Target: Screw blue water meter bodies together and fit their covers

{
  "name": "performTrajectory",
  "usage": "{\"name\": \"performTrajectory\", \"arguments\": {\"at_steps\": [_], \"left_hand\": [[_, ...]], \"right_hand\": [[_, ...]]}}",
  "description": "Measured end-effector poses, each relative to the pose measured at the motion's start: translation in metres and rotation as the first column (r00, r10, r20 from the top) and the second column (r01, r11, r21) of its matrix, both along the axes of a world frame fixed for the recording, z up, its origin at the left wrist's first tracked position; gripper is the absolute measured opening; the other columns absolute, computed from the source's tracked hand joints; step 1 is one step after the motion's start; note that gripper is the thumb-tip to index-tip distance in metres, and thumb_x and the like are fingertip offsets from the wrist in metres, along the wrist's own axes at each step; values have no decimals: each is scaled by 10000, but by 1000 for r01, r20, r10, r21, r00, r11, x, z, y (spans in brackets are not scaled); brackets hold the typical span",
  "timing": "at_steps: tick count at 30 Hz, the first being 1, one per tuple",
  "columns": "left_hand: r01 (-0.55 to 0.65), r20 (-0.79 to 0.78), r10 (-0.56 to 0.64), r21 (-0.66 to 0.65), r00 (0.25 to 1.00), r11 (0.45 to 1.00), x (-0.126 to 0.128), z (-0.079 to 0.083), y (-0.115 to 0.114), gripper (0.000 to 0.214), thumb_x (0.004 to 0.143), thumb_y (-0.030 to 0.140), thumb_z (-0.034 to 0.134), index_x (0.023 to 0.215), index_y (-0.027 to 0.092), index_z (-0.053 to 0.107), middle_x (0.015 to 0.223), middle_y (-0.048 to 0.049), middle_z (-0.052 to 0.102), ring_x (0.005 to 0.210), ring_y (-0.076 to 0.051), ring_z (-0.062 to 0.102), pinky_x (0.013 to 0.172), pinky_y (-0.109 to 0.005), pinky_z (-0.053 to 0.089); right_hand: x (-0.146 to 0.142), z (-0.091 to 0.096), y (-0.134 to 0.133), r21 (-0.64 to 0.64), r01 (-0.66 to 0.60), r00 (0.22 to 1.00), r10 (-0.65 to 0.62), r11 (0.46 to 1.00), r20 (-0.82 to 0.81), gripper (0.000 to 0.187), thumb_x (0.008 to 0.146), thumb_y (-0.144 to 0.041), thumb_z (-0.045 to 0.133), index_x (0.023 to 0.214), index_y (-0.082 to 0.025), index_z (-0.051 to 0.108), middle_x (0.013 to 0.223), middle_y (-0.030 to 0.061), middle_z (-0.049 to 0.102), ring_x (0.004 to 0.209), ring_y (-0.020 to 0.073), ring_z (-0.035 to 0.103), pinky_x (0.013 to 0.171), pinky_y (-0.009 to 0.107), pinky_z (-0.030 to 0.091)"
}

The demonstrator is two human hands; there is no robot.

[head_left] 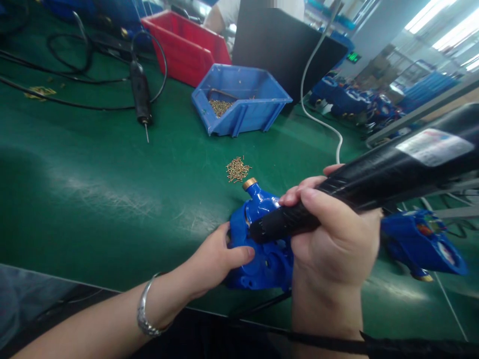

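Note:
A blue water meter (243,271) with a brass threaded end lies on the green bench. My left hand (219,257) is closed on its left side, the thumb lying over the blue body. My right hand (329,234) is wrapped round a thick black electric screwdriver (374,174), slanting down from the upper right. The screwdriver's front end meets the meter; its bit and any screw there are hidden. Just beyond the brass end lies a small heap of brass-coloured screws (237,170).
A blue bin (258,117) holds more screws, with a red bin (183,52) behind it. Another screwdriver (140,92) lies at the left among black cables. A second blue meter (419,242) sits at right. A white cable (312,117) hangs beside a dark panel (277,50). A person is partly visible behind.

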State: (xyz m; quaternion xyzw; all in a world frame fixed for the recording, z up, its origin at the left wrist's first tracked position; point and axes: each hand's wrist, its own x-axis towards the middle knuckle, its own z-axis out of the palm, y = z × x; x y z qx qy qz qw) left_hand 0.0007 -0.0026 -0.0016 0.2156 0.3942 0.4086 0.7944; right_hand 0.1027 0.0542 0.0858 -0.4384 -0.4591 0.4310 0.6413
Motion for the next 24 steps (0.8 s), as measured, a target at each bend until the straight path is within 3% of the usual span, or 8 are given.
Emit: {"name": "performTrajectory", "arguments": {"at_steps": [6, 18, 21, 24], "left_hand": [[-2, -77, 0, -33, 997, 999, 0, 3, 0, 580, 598, 264, 688, 1110, 124, 456, 892, -96, 627, 757, -244, 605, 759, -425, 483], [-7, -96, 12, 49, 995, 999, 1, 3, -3, 529, 618, 306, 679, 1069, 119, 476, 905, -83, 619, 758, -217, 586, 750, -380, 469], [-10, -120, 14, 37, 993, 999, 0, 5, -4, 567, 611, 329, 677, 1084, 99, 466, 934, -107, 625, 804, -239, 595, 768, -377, 466], [-21, -166, 23, 12, 986, 1000, 1, 8, -6, 618, 625, 359, 671, 1128, 82, 440, 981, -136, 625, 867, -266, 601, 795, -383, 466]], "right_hand": [[-4, -2, 0, -15, -17, 1000, 18, 1000, 8, 285, 614, -63, 569, 858, -180, 476, 564, -65, 557, 483, 118, 532, 537, 279, 455], [-1, -12, 0, 85, -6, 1000, 5, 996, 19, 312, 625, -61, 589, 898, -162, 477, 566, -58, 577, 468, 119, 546, 512, 261, 461], [-2, -12, 2, 56, -59, 998, 59, 997, 6, 357, 625, -70, 596, 949, -166, 480, 575, -59, 576, 489, 125, 558, 532, 268, 462], [0, 1, 1, 39, -144, 990, 144, 989, -4, 424, 595, -64, 596, 987, -176, 480, 584, -63, 564, 512, 125, 552, 556, 277, 466]]}}
